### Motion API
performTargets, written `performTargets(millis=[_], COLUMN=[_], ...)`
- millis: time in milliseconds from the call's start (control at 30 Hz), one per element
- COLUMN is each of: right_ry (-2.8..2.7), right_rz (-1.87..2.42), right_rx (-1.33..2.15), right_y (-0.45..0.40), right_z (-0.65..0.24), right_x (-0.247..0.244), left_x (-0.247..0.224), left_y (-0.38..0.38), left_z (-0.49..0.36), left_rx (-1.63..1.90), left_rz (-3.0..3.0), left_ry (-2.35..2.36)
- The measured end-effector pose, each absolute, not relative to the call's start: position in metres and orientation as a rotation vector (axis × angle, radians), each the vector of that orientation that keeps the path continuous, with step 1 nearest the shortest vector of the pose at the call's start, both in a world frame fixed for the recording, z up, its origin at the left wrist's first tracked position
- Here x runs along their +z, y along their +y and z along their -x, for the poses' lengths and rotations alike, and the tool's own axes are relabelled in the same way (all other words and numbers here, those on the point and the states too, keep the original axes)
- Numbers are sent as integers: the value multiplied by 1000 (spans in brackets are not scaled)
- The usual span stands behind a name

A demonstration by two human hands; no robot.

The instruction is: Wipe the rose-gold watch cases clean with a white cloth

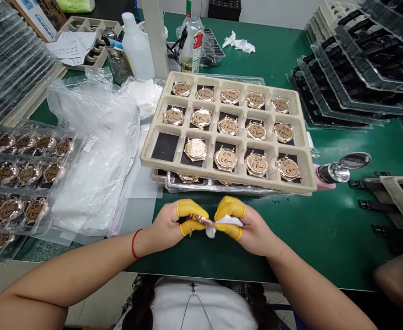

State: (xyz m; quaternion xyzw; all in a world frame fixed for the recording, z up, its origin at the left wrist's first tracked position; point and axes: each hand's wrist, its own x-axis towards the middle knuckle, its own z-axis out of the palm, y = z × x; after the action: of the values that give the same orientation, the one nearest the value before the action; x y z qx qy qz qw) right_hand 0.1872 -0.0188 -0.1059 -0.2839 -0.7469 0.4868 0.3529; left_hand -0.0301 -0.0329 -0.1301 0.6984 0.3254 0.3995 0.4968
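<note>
The left hand (165, 224) and right hand (247, 227) sit close together just in front of the moulded pulp tray (184, 77). Yellow finger cots (192, 208) cover each thumb and forefinger. The left thumb and forefinger pinch a rose-gold watch case (201, 220) by its edge, while the right thumb and forefinger press a white wipe (229, 221) against it. Fingers and cloth hide most of the case.

**Handling:** The case appears light and stiff, but its polished metal is likely to be slippery and easily marked. Take hold at the rim with cotted fingertips. The wipe is soft and offers no secure grip.

**Work area:** The pulp tray has fifteen compartments. Fourteen hold watch cases (196, 150), and the nearest left compartment (165, 146) shows only its black pad. The tray rests on a metal-edged tray (187, 182) on a green work mat (328, 238). To the left of the pulp tray lie a clear plastic bag (94, 137) and blister trays of cases (15, 169). Behind it stand a white plastic bottle (137, 46) and a labelled glass bottle (192, 41). To its right are stacked clear trays with black inserts (352, 78). A forearm (397, 275), apparently another person's, enters at the lower right.
</note>
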Motion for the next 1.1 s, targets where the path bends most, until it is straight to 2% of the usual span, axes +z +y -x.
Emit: performTargets(millis=[67, 167, 333, 467, 700, 833, 967, 1100], right_ry=[-1827, -1643, -1180, -1081, -1237, -1225, -1064, -1111], right_rz=[786, 832, 1297, 1301, 1130, 1110, 1121, 1213], right_rx=[1239, 1459, 1856, 2021, 2064, 2094, 2198, 2068], right_y=[-18, -23, -33, -33, -28, -27, -30, -35], right_z=[-187, -181, -165, -163, -170, -173, -169, -159], right_x=[-108, -112, -121, -120, -112, -113, -117, -121], left_x=[-130, -130, -131, -131, -121, -124, -128, -134], left_y=[-37, -43, -48, -44, -29, -26, -29, -38], left_z=[26, 21, 21, 23, 29, 30, 28, 24], left_rx=[825, 710, 709, 664, 446, 452, 517, 513], left_rz=[-1420, -1156, -1190, -1235, -1212, -1208, -1480, -1877], left_ry=[956, 1044, 992, 912, 720, 746, 856, 904])
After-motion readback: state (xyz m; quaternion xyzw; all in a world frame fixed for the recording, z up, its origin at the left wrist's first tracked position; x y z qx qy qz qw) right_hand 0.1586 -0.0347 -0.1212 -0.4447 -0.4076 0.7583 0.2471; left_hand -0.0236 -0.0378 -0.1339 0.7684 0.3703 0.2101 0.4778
